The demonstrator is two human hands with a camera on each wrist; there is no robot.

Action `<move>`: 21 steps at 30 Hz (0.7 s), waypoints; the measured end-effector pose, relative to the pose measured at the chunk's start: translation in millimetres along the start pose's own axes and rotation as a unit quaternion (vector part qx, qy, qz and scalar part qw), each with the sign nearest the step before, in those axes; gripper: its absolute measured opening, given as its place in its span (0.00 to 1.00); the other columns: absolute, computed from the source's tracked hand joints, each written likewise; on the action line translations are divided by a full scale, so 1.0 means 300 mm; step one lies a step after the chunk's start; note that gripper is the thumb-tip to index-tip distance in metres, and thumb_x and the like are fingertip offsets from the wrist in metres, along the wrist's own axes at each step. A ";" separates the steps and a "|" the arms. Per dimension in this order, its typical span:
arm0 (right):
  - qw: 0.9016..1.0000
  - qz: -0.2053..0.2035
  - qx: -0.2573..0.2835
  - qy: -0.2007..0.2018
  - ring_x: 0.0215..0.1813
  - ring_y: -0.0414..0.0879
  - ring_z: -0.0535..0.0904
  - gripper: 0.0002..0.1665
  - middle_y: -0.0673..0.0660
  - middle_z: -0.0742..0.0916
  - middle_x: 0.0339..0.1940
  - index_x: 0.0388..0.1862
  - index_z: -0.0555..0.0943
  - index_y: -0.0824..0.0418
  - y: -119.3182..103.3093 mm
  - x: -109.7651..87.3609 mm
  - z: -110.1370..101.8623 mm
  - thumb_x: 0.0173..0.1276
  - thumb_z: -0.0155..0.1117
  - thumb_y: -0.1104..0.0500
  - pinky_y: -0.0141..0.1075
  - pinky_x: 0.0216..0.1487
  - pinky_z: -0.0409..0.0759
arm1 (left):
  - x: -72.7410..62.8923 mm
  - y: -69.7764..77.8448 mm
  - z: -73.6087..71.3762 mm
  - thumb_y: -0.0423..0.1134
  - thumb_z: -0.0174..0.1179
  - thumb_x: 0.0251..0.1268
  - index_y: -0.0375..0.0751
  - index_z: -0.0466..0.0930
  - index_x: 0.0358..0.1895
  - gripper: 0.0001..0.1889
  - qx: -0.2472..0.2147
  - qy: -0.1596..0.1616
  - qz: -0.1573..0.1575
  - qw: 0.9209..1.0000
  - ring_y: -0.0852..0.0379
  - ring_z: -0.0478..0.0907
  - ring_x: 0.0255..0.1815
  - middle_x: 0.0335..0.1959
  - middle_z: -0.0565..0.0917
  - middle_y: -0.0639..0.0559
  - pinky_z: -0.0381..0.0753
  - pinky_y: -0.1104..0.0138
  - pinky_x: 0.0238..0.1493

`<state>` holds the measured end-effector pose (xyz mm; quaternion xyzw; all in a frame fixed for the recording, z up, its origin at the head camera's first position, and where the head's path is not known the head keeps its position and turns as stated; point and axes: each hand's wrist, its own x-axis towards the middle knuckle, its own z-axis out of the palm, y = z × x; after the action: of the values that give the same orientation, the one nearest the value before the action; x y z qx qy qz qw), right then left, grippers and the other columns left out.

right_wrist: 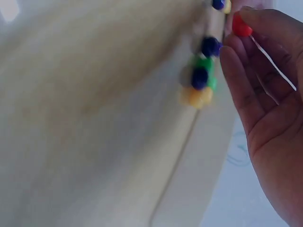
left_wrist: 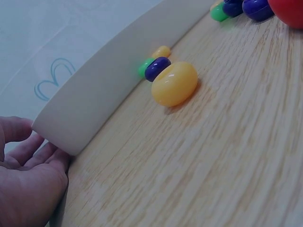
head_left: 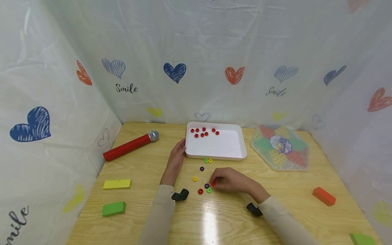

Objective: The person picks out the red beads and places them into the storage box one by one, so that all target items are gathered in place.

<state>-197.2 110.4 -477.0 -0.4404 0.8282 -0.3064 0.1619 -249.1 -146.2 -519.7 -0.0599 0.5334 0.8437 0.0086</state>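
My left hand (head_left: 176,158) holds the left side of a white tray (head_left: 215,158), its fingers around the corner in the left wrist view. Several red beads (head_left: 202,135) lie in the tray's back left part. Over the table in front, my right hand (head_left: 229,180) pinches a red bead (right_wrist: 242,24) between thumb and forefinger. Just left of those fingertips lie a purple bead (head_left: 206,186), a green bead (head_left: 209,190) and another red bead (head_left: 200,191). Closer to the tray are a yellow bead (head_left: 195,179), a second purple bead (head_left: 201,168), and a green and yellow pair (head_left: 210,161).
A red microphone (head_left: 130,147) lies at the back left, with yellow (head_left: 117,184) and green blocks (head_left: 113,209) nearer me. Right of the tray is a hexagonal patterned box (head_left: 281,148). A red block (head_left: 324,196) and a green one (head_left: 362,239) lie far right.
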 end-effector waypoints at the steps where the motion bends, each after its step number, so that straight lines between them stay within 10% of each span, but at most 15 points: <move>1: 1.000 0.001 0.002 0.005 0.43 0.33 0.79 0.08 0.42 0.84 0.42 0.43 0.83 0.52 0.001 0.000 -0.011 0.66 0.65 0.60 0.30 0.46 0.81 | 0.001 -0.001 -0.001 0.28 0.40 0.75 0.38 0.61 0.72 0.24 -0.002 0.001 -0.002 1.000 0.52 0.56 0.75 0.73 0.62 0.43 0.54 0.60 0.75; 21: 0.991 0.005 0.062 0.116 0.49 0.51 0.81 0.12 0.57 0.84 0.45 0.47 0.81 0.61 0.072 0.117 -0.290 0.65 0.64 0.68 0.39 0.49 0.84 | 0.004 -0.006 -0.005 0.27 0.40 0.74 0.36 0.61 0.72 0.24 -0.010 -0.002 -0.006 1.000 0.49 0.55 0.76 0.74 0.60 0.40 0.52 0.58 0.76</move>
<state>-277.3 122.3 -424.8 -0.3866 0.8231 -0.4054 0.0937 -250.0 -146.9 -522.0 -0.0618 0.5248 0.8489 0.0138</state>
